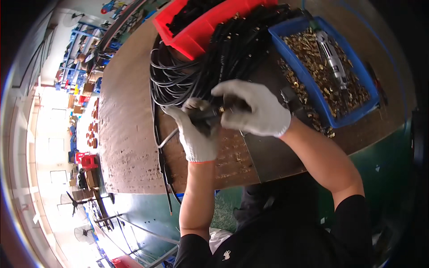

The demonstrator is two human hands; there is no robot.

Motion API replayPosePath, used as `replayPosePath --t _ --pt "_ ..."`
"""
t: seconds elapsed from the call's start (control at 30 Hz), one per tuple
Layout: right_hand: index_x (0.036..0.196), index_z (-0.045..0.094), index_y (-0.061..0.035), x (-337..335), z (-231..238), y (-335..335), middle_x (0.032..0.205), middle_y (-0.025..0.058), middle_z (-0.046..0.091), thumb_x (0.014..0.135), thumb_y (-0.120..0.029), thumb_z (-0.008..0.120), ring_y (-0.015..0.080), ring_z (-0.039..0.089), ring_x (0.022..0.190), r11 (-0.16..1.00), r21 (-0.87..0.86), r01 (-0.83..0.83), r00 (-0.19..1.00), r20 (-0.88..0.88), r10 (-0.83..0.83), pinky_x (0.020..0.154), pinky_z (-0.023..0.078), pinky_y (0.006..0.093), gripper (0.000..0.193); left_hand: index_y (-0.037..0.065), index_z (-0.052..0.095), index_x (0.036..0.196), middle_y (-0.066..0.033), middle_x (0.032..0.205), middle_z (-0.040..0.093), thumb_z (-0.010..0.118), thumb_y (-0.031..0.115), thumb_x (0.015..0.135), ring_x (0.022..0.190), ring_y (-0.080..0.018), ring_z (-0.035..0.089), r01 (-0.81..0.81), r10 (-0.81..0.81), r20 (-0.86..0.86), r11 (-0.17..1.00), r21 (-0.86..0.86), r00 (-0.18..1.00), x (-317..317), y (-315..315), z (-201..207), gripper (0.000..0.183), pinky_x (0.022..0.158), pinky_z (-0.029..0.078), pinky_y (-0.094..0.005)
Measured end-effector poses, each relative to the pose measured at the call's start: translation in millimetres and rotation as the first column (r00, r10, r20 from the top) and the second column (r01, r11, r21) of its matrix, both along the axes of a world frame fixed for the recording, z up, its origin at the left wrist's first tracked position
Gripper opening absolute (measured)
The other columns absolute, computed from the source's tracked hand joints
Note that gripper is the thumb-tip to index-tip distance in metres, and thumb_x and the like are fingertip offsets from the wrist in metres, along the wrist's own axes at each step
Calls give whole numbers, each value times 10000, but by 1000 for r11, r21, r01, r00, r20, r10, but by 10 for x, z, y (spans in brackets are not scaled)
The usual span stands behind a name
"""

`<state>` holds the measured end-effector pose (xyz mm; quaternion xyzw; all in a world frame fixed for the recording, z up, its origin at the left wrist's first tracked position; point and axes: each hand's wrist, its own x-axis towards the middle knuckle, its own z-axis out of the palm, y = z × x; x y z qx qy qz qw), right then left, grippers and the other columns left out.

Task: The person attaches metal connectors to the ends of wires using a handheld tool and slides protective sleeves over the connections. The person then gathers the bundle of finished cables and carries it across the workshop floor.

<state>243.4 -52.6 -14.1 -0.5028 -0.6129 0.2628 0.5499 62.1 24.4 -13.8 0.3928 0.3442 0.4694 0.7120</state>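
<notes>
Both of my hands wear white knitted gloves and meet over the table's near middle. My left hand (195,134) is closed around a thick black cable end (207,115); a small brass-coloured tip shows at its right side. My right hand (261,109) curls its thumb and fingers toward that tip from the right. Between those fingers is something dark and blurred that I cannot make out. A grey cable length (169,137) shows at the left of my left hand. Beyond my hands lie a bundle of black cables (232,49) with brass ends and looped thin cables (172,80).
On the right, a blue tray (308,73) holds many small brass fittings (308,47) and a silver air-driven screwdriver (333,60). Loose fittings lie along its left side. A red bin (192,38) with black parts stands at the far side. Cables hang over the near table edge (134,193).
</notes>
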Motion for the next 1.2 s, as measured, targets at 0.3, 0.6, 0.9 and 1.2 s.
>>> replayPosePath --t 0.3,0.6,0.9,1.2 --pt "1121 747 -127 -236 -33 -24 905 68 741 721 -207 930 295 736 781 918 394 -47 992 126 -3 675 593 378 447 109 695 1105 -40 986 712 460 701 1032 905 -187 697 378 -226 521 903 -205 823 70 -218 -178 641 813 584 -325" --pt "1103 737 -186 -221 -19 -88 872 38 709 767 -231 872 304 711 735 902 430 -34 978 198 -58 668 569 413 365 125 717 1117 -63 983 718 494 691 1026 943 -220 701 321 -58 551 860 -396 833 204 -353 -213 615 835 594 -370" --pt "1079 742 -183 -204 18 -77 850 30 707 741 -256 890 293 705 715 904 426 -43 970 233 -64 656 560 400 376 120 706 1110 -73 999 715 472 676 1045 955 -234 704 206 -90 351 929 -308 932 230 -396 -159 607 870 586 -389" --pt "1300 645 11 -174 100 -170 1030 115 764 935 -64 737 181 710 752 966 -46 -255 720 -675 158 714 567 328 384 143 624 1267 -11 896 665 406 905 897 777 -182 623 90 -42 178 957 -275 983 162 -587 59 875 687 494 -320"
